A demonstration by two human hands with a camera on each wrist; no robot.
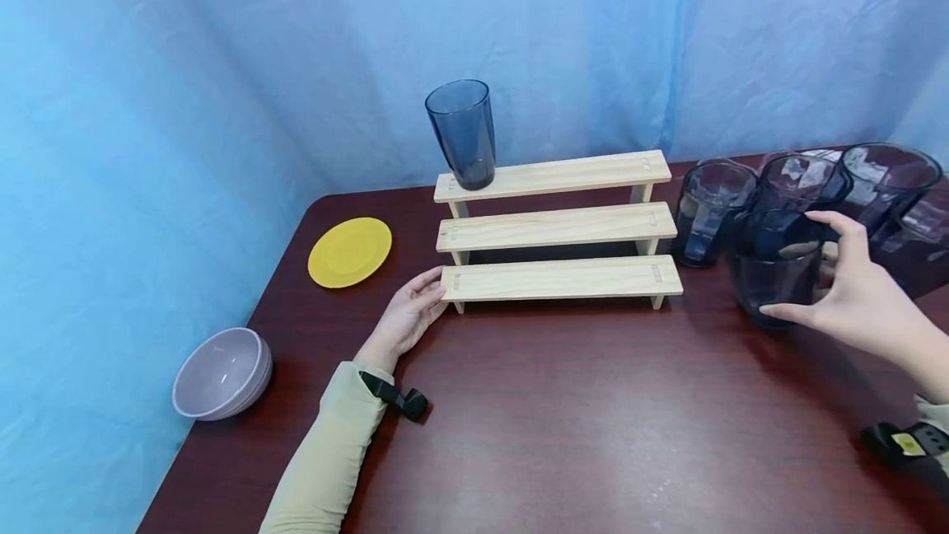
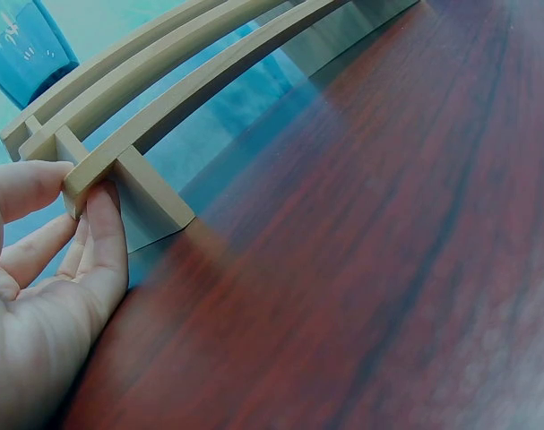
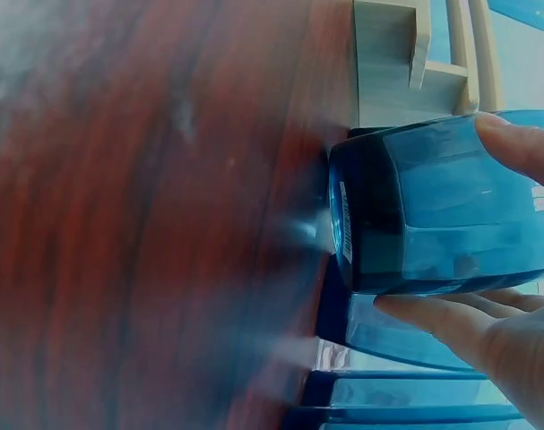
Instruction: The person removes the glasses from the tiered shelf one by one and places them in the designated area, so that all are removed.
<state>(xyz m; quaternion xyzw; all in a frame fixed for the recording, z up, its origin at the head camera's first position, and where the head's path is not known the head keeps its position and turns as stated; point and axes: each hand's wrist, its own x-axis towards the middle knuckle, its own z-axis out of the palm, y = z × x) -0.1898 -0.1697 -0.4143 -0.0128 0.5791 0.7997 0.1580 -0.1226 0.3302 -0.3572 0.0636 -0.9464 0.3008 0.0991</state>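
My left hand pinches the left end of the lowest step of a three-step wooden rack, thumb on top and fingers beneath in the left wrist view. At the right, my right hand grips a dark blue drinking glass between thumb and fingers. A label shows through near the glass's base; whether the base touches the table I cannot tell. Another blue glass stands upright on the left end of the top step. Several more glasses stand close together behind and beside my right hand.
A yellow plate lies to the left of the rack on the dark red table. Nearer the left table edge sit stacked pale bowls. Blue curtains hang behind and to the left.
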